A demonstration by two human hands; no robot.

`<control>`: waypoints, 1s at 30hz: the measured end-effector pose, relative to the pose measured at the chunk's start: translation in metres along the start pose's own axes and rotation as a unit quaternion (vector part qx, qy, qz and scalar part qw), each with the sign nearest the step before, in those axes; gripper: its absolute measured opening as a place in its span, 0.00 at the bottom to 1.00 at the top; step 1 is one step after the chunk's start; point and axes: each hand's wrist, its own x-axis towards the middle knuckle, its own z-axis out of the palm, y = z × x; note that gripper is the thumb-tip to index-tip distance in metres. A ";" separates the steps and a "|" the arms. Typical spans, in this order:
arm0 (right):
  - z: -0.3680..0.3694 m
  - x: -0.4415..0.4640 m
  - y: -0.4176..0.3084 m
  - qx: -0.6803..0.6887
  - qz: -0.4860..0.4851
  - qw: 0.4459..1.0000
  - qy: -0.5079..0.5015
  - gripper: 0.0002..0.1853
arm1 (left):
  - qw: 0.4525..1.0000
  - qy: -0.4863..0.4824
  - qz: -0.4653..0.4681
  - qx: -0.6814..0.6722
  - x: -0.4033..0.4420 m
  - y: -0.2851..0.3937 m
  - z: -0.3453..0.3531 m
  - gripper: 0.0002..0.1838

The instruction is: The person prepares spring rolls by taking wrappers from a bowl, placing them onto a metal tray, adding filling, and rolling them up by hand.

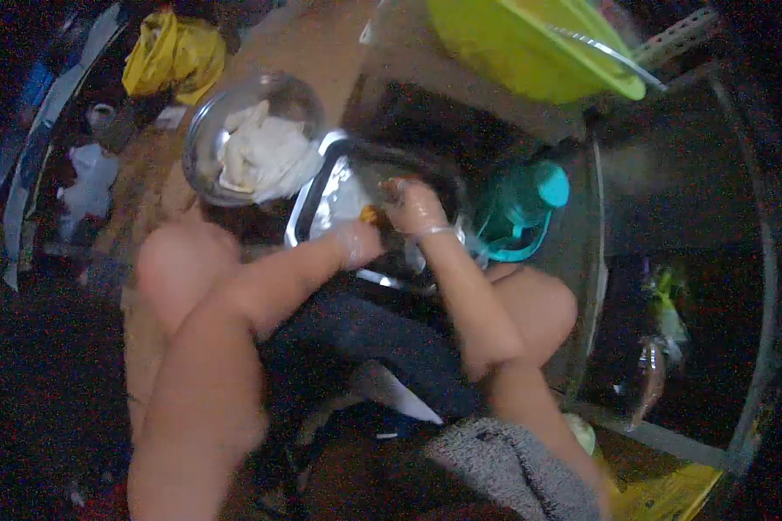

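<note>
A shiny rectangular metal tray (302,208) lies between my knees, with both hands over it. My left hand (359,241), in a thin clear plastic glove, is closed at the tray's near side, and a small orange-yellow piece (369,214) shows at its fingers. Just right of it, my right hand (417,208) is gloved too, its fingers curled in over the tray. Something dark reddish shows at those fingertips, too blurred to name. To the left of the tray stands a round metal bowl (202,165) holding whitish, limp pieces (265,154).
A teal jug (517,208) with a handle stands close to my right forearm. Far right leans a large lime-green basin (530,48). A yellow plastic bag (174,56) lies at the far left, beyond the bowl. Grey fuzzy cloth (495,469) is near my lap.
</note>
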 end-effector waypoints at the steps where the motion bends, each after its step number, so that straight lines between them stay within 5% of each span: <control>1: -0.026 -0.002 -0.017 0.027 -0.046 0.995 0.084 0.13 | 1.000 -0.004 -0.007 -0.001 0.005 -0.003 0.008 0.13; 3: -0.075 0.004 -0.038 0.051 -0.080 0.974 0.204 0.11 | 1.000 -0.014 -0.023 -0.011 0.022 -0.014 0.030 0.13; 6: -0.167 0.015 -0.081 0.075 -0.132 0.910 0.385 0.09 | 0.985 0.118 0.029 -0.123 0.053 -0.033 0.067 0.12; 7: -0.197 0.022 -0.076 0.031 -0.118 0.885 0.449 0.09 | 0.967 0.105 0.014 -0.232 0.058 -0.031 0.061 0.12; 8: -0.230 0.028 -0.098 0.194 -0.099 0.874 0.434 0.09 | 0.964 0.108 0.026 -0.241 0.056 -0.030 0.050 0.12; 10: -0.297 0.056 -0.079 0.023 -0.185 0.904 0.386 0.11 | 0.958 0.117 0.050 -0.258 0.039 -0.030 0.013 0.14; 13: -0.341 0.121 -0.054 0.149 -0.036 0.981 0.123 0.18 | 0.962 0.131 0.042 -0.237 0.013 -0.036 -0.031 0.16; 15: -0.341 0.160 -0.039 0.265 0.072 0.959 -0.065 0.19 | 0.958 0.180 0.038 -0.220 0.009 -0.047 -0.035 0.15; 17: -0.330 0.189 -0.028 0.229 0.130 0.952 -0.155 0.19 | 0.953 0.203 0.027 -0.224 0.006 -0.059 -0.038 0.14; 24: -0.306 0.221 -0.018 0.027 0.160 0.961 -0.225 0.18 | 0.966 0.174 0.001 -0.192 -0.001 -0.065 -0.051 0.12; 30: -0.331 0.200 -0.028 -0.194 0.069 0.962 -0.181 0.18 | 0.961 0.190 -0.003 -0.202 -0.006 -0.066 -0.066 0.12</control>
